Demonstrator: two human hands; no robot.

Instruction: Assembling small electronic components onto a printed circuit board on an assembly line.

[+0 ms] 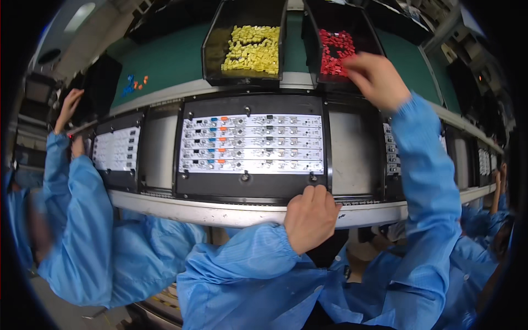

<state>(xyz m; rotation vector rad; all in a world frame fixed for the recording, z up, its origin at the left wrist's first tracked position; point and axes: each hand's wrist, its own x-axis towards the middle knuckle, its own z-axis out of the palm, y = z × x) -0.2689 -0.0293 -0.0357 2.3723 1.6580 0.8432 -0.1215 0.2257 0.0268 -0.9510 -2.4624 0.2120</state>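
Observation:
My right hand [379,80] is over the near right side of a black bin of small red parts [336,47]. Its thumb and fingers are drawn together, and whether a part is between them does not show. At the front rail [242,214] my left hand [313,217] rests with curled fingers, their tips turned out of sight. Between the hands and the bins lies a black fixture [214,184] holding a white circuit board panel [251,144] in several strips. Blue and orange parts sit toward the panel's left half, with small black ones on each strip.
Left of the red parts stands a black bin of yellow parts [253,52]. Loose blue parts [130,85] and orange parts [144,81] lie on the green mat. Another panel [115,149] is on the line at left, beside a co-worker's arms [82,181]. More people sit at far right.

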